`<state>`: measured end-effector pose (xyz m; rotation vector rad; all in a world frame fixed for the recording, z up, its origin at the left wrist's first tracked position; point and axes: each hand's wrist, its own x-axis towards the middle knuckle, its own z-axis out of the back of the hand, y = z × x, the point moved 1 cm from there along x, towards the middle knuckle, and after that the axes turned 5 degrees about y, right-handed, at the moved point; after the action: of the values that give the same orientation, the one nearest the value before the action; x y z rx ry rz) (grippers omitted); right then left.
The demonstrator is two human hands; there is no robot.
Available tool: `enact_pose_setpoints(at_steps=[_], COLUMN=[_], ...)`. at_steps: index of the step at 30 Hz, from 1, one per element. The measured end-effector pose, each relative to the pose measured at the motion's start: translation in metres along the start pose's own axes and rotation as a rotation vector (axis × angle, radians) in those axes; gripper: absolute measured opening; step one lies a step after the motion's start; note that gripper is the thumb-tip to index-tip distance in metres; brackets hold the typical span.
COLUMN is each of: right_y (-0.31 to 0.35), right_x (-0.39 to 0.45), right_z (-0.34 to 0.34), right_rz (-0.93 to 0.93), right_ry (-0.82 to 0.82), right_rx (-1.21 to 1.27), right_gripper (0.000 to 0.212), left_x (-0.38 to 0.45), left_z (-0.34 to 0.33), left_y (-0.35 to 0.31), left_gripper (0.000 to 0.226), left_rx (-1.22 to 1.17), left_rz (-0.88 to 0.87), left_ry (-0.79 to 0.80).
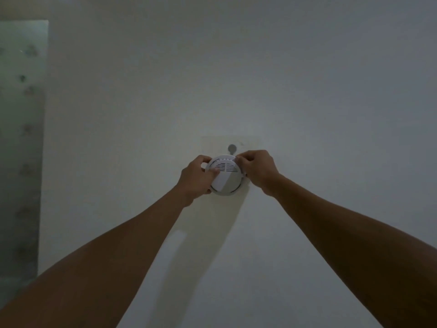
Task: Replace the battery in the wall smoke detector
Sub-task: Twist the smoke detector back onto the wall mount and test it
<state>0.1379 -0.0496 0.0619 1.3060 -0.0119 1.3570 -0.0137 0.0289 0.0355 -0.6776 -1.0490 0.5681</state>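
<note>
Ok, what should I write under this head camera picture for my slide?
Both hands, left hand and right hand, grip the round white smoke detector on the wall.

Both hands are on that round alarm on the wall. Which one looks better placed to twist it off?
Probably the left hand: its palm wraps the smoke detector's left edge, with the thumb across its face. The right hand only pinches the upper right rim with its fingertips, so it seems better suited to steadying.
</note>
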Motion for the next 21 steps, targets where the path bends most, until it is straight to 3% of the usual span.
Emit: enact_pose_setpoints(at_steps=[14, 21], right_y=[0.006, -0.001], right_x=[0.013, 0.000], right_z=[-0.008, 0.003], right_rz=[-0.026, -0.052], right_ry=[-0.177, -0.163], right_rx=[-0.069, -0.046], right_gripper=[0.017, 0.020], left_x=[0.013, 0.008], left_z=[-0.010, -0.016], left_y=[-0.006, -0.008], left_gripper=[0.039, 0.040], left_rx=[0.068, 0.043], left_rz=[-0.037, -0.058], left_ry=[-0.137, -0.101])
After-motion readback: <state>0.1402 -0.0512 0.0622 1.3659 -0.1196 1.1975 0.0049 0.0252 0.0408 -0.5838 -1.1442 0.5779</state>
